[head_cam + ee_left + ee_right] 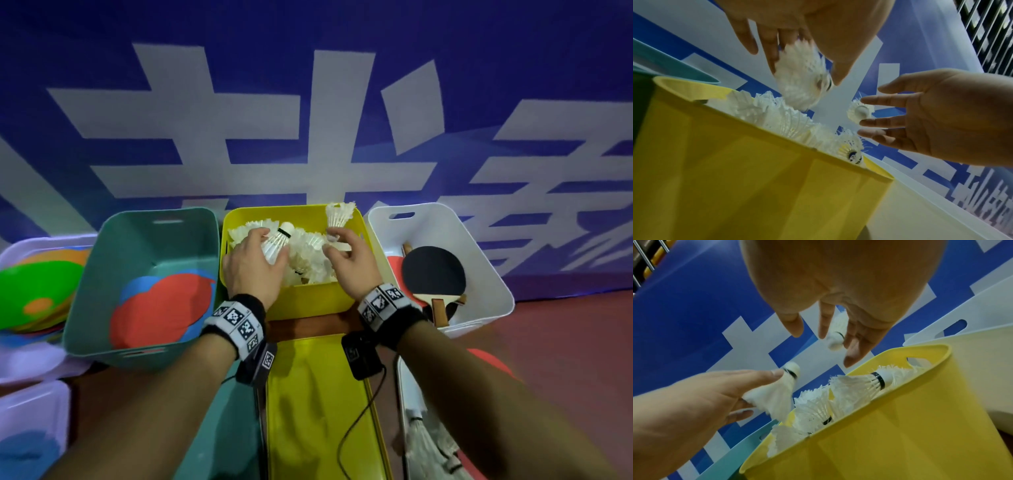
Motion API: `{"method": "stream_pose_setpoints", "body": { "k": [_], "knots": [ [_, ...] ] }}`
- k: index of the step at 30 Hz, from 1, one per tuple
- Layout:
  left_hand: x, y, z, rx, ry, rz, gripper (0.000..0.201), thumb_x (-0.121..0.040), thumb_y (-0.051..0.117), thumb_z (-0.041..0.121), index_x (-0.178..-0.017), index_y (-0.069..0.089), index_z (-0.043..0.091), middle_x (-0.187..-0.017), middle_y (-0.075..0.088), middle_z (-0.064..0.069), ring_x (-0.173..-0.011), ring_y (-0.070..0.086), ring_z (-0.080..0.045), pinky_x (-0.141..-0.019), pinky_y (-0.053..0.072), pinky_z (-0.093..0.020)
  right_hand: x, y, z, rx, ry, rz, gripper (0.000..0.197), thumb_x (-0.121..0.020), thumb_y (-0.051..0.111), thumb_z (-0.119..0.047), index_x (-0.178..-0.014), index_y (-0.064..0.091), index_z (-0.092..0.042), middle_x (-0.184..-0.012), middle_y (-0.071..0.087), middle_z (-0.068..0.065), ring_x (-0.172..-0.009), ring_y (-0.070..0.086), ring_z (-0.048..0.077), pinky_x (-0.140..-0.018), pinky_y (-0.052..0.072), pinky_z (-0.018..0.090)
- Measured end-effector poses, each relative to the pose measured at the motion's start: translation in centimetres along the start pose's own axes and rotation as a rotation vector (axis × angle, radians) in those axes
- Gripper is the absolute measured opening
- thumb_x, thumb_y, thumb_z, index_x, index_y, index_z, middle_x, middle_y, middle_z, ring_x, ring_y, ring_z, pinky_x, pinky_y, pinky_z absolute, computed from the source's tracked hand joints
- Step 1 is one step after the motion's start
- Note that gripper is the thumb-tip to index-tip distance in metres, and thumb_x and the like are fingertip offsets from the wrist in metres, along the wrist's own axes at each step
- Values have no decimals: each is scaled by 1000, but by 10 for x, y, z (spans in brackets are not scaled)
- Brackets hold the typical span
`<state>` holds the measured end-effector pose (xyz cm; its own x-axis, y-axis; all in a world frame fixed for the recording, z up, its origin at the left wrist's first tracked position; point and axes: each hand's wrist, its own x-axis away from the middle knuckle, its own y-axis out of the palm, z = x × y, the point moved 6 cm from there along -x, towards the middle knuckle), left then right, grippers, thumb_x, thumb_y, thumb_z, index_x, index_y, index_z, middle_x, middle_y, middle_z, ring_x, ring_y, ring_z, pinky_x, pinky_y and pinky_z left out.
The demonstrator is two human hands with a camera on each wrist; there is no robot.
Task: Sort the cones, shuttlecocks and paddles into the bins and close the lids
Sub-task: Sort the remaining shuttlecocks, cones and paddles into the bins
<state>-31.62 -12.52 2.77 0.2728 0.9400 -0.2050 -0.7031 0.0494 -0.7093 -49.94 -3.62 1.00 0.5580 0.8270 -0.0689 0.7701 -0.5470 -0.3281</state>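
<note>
Teal bin at 9 o'clock holds flat cones. Centre, yellow bin heaped with shuttlecocks; left hand pinches one shuttlecock, right hand fingers spread, empty. White bin at 3 o'clock holds paddles. Banner lettering unreadable.

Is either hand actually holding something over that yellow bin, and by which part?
The left hand grips a shuttlecock around its feather skirt, cork pointing away. The right hand has spread fingers and holds nothing; a shuttlecock is beside them.
</note>
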Motion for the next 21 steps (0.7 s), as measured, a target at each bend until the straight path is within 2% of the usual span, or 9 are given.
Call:
{"method": "stream_pose_setpoints", "body": {
  "k": [3,5,7,9,11,13,15,19,21],
  "knots": [
    [7,10,-7,-66,-11,-68,62,-87,62,59,-137,49,24,-138,57,-3,-130,47,-26,-110,35,-46,1,0,13,55,55,-31,41,-86,64,-42,-126,58,-40,-130,56,-2,-99,67,16,-87,55,34],
    [24,9,-9,-56,3,-56,57,-89,61,55,-136,51,25,-138,56,-2,-130,45,-25,-109,34,-45,13,-7,23,77,59,-28,44,-80,60,-50,-123,59,-41,-125,60,0,-99,65,15,-87,55,36],
    [48,7,-11,-33,21,-35,49,-89,65,46,-132,53,25,-134,57,0,-128,46,-24,-105,33,-43,30,-15,33,71,56,-21,40,-82,60,-47,-121,61,-38,-120,62,2,-91,64,9,-81,53,31],
    [72,9,-13,-1,26,-37,42,-89,67,39,-127,56,26,-129,58,1,-125,48,-22,-104,34,-43,48,-25,44,42,58,-14,37,-84,61,-40,-120,61,-31,-101,62,-3,-72,59,-2,-69,46,22],
    [97,12,-13,16,31,-49,36,-89,68,34,-123,58,25,-123,59,2,-121,50,-21,-103,37,-44,72,-33,56,6,67,-21,38,-83,61,-40,-119,61,-26,-83,50,-13,-59,54,-5,-62,40,17],
    [122,17,-12,40,52,-68,33,-88,70,31,-119,59,24,-118,59,3,-116,52,-21,-100,40,-45,96,-39,70,26,69,-37,36,-84,62,-38,-118,62,-26,-88,57,-6,-62,58,-3,-63,44,19],
    [144,25,-11,74,62,-108,32,-88,71,30,-117,60,26,-114,57,6,-113,52,-19,-97,43,-46,120,-45,83,100,72,-29,33,-85,64,-34,-116,63,-26,-107,65,3,-73,64,1,-70,51,22],
    [180,37,-17,157,47,-205,31,-85,73,28,-114,61,30,-112,58,9,-109,55,-18,-91,48,-46,172,-50,94,150,142,-26,32,-81,63,-37,-112,63,-30,-113,64,1,-93,66,9,-83,56,29],
    [197,45,-20,181,85,-253,30,-85,75,27,-113,62,27,-111,59,8,-106,58,-19,-86,50,-42,198,-53,95,171,192,-19,33,-81,61,-38,-112,63,-28,-114,63,-2,-96,64,9,-83,55,25]
  ]
}}
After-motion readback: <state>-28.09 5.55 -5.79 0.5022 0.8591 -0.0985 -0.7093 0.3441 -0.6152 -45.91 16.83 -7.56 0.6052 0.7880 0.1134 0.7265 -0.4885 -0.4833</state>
